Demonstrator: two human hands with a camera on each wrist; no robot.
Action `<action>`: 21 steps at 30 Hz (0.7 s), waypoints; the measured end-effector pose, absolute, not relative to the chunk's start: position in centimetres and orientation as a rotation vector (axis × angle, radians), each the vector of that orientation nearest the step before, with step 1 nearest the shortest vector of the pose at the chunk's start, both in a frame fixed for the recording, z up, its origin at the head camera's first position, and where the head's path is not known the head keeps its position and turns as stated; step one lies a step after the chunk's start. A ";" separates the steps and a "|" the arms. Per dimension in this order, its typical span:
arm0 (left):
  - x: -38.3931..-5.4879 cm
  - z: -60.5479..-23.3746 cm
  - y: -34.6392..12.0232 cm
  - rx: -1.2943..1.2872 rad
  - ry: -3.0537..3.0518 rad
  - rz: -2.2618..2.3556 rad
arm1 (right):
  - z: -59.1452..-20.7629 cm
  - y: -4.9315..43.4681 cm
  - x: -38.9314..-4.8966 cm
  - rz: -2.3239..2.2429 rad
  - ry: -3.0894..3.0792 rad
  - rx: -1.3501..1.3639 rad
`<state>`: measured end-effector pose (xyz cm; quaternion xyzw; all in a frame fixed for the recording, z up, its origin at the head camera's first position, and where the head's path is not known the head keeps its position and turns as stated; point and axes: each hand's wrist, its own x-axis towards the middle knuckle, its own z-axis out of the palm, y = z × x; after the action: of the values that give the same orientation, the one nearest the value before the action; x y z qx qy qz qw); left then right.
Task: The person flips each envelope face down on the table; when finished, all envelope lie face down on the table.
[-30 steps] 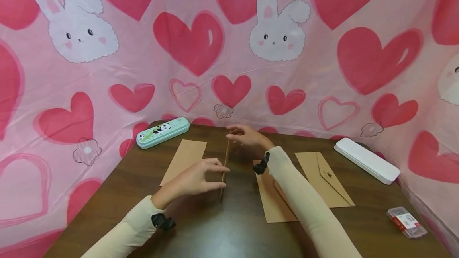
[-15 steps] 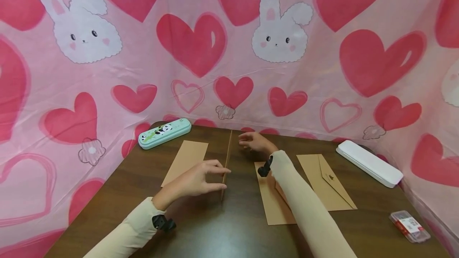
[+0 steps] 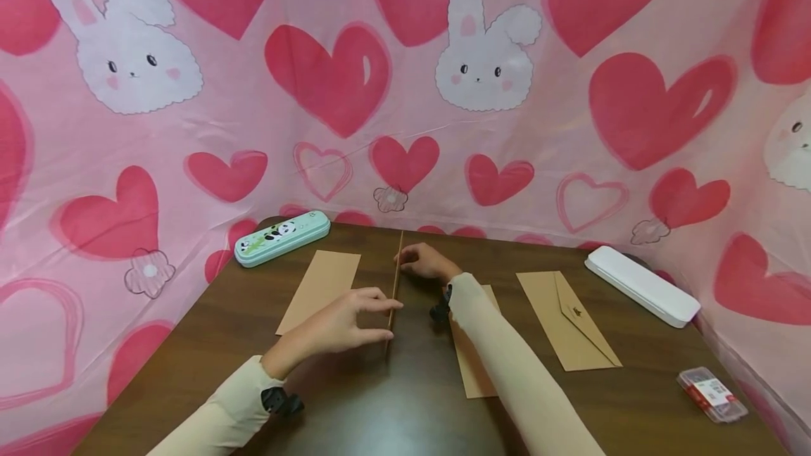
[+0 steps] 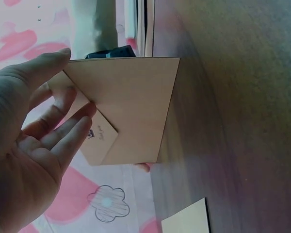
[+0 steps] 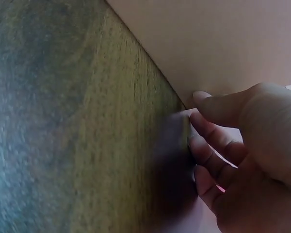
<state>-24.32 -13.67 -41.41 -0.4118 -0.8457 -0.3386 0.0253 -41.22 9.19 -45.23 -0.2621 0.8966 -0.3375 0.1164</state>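
Standing edgewise, envelope (image 4: 136, 97) held by left fingers (image 4: 77, 136), pinched farther off by right fingers (image 5: 216, 137).

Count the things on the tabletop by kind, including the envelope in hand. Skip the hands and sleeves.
Envelopes: 4 (held envelope, left envelope, partly covered envelope, right envelope)
Long cases: 2 (mint panda case, white case)
Small clear boxes: 1 (labelled box)
Total: 7
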 end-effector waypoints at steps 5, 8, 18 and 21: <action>-24.4 -41.5 -13.8 -1.277 -2.592 -1.041 | -44.9 9.2 -41.0 -0.969 2.645 -0.729; -24.3 -41.4 -14.0 -1.265 -2.569 -1.020 | -44.5 9.6 -40.7 -1.066 2.600 -0.672; -23.8 -41.0 -16.0 -1.099 -2.640 -0.983 | -44.2 12.2 -41.6 -1.500 2.391 -0.585; -23.8 -41.1 -16.6 -1.028 -2.685 -0.965 | -44.0 12.9 -41.8 -1.600 2.341 -0.532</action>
<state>-23.79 -16.55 -41.10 -0.3384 -0.8841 -0.3177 0.0544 -41.84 12.86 -44.03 -0.1830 0.8046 -0.5501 0.1280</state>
